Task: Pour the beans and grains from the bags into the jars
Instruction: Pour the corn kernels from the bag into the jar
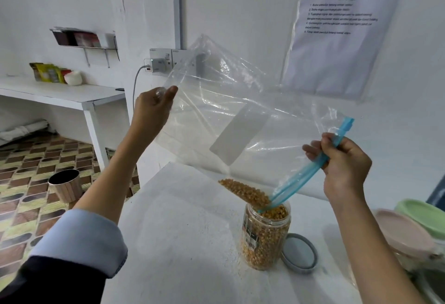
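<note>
I observe a clear plastic jar (265, 233) of yellow corn kernels standing open on the white worktop (180, 231). Its grey round lid (299, 253) lies just right of the jar. Above the jar, a large clear zip bag with a blue seal strip (240, 111) is held tilted, its open corner dipping into the jar mouth. A small heap of kernels (245, 191) sits at that corner. My left hand (154, 108) pinches the raised bottom corner, up and left of the jar. My right hand (344, 161) grips the blue strip, up and right of it.
</note>
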Demonstrator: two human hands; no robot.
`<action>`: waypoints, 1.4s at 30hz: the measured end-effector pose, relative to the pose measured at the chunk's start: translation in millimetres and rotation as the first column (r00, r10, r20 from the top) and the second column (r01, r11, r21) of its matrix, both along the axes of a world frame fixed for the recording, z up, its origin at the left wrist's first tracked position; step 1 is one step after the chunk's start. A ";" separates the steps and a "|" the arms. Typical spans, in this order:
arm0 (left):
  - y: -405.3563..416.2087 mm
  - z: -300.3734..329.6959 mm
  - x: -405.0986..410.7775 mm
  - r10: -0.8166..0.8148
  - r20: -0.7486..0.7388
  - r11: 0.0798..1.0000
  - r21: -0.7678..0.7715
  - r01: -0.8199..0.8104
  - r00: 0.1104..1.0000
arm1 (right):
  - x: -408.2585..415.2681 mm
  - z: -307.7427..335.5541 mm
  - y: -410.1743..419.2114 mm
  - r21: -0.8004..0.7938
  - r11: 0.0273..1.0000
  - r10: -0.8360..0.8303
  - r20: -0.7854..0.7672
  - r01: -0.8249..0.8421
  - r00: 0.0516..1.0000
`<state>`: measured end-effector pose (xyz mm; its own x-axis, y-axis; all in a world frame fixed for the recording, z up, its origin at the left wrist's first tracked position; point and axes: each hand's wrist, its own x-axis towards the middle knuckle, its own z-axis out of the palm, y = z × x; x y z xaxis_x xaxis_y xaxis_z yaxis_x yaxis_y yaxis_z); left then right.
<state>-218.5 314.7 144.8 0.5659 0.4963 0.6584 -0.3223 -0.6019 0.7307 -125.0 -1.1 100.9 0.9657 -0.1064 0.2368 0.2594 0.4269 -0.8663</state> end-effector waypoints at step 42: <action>-11.4 13.2 -2.4 -0.131 0.044 0.989 -0.059 0.134 0.990 | 1.8 2.4 -1.0 0.010 0.999 0.030 -0.042 -0.030 0.999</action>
<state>-220.9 303.3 158.1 0.6033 0.4589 0.6523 -0.4259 -0.5061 0.7500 -123.2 -2.0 103.3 0.9776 -0.0792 0.1951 0.2099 0.4425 -0.8719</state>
